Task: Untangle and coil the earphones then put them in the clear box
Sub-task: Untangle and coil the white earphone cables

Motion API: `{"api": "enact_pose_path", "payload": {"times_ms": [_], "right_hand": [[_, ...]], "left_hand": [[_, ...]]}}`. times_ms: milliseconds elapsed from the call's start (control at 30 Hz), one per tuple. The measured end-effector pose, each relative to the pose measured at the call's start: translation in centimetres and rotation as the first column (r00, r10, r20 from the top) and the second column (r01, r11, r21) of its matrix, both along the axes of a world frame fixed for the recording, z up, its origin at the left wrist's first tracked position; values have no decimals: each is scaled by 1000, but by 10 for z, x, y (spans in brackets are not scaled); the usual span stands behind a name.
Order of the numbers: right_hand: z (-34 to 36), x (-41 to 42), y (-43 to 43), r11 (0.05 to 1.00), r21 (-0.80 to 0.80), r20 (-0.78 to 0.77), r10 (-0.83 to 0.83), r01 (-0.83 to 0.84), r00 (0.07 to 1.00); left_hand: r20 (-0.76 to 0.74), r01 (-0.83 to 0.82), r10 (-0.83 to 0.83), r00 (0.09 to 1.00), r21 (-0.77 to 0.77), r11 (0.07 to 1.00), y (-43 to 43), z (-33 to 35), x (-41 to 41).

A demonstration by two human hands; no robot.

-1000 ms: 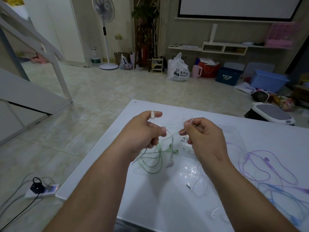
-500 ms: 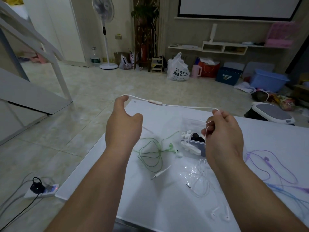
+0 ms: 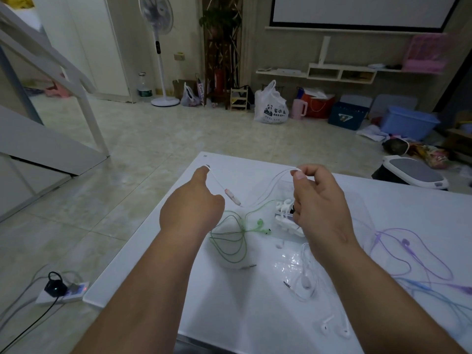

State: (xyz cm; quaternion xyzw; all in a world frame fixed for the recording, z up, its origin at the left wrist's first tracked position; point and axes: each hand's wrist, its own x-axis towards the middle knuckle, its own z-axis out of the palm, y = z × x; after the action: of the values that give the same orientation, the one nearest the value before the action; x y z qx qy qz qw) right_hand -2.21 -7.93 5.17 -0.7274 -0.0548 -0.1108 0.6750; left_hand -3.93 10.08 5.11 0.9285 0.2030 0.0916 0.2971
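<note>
**Both hands (image 3: 191,208) (image 3: 319,208) pinch one white cord (image 3: 232,197)**

The left hand grips the cord at its fingertips, and the right hand pinches it between thumb and forefinger. The cord sags between them above the table (image 3: 229,315). The clear box (image 3: 282,215) sits just behind the right hand. Green earphones (image 3: 229,241) lie near it.

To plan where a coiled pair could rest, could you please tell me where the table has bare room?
Bare: the table's far right, between its far edge and the purple earphones; the near middle, in front of the green earphones, left of the white earphones. Crowded: around the clear box, beneath the cable held by the left hand and right hand.
</note>
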Motion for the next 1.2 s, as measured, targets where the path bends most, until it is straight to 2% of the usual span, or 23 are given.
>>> {"api": "enact_pose_path", "payload": {"times_ms": [167, 267, 433, 500, 633, 700, 800, 933, 1033, 1100, 1200], "right_hand": [[-4, 0, 1, 999, -39, -16, 22, -23, 1000], [-6, 0, 1, 997, -37, -33, 61, -62, 998], [-9, 2, 2, 997, -28, -66, 73, -75, 995], [-9, 3, 2, 998, -31, -81, 58, -61, 995], [-8, 1, 3, 996, -30, -124, 74, -79, 989], [-6, 0, 3, 996, -18, -137, 87, -90, 987], [-5, -1, 3, 996, -8, -144, 90, -92, 986], [-5, -2, 3, 996, 7, -141, 94, -94, 986], [-6, -1, 3, 995, -1, -138, 95, -96, 986], [-7, -1, 3, 995, -3, -141, 95, -97, 985], [-4, -2, 3, 995, 25, -165, 96, -93, 982]], "left_hand": [[98, -76, 54, 994, 237, 969, 0, -6, -1], [225, -100, 40, 973, 259, 961, -1, -8, 2], [442, 56, -63, 895, 30, 998, -5, -2, 4], [491, 102, -28, 871, -125, 987, -7, 3, 2], [632, 227, 0, 775, -279, 933, -10, 7, 3], [678, 266, -4, 735, -283, 922, -12, 9, 1], [721, 182, 12, 692, -191, 965, -10, 10, 0], [760, 69, 111, 641, -201, 977, -8, 13, -2], [762, 43, 97, 640, -161, 986, -9, 12, -4], [752, 97, 63, 656, -167, 981, -11, 13, -4], [685, 289, 57, 726, -379, 879, -13, 17, -5]]}}
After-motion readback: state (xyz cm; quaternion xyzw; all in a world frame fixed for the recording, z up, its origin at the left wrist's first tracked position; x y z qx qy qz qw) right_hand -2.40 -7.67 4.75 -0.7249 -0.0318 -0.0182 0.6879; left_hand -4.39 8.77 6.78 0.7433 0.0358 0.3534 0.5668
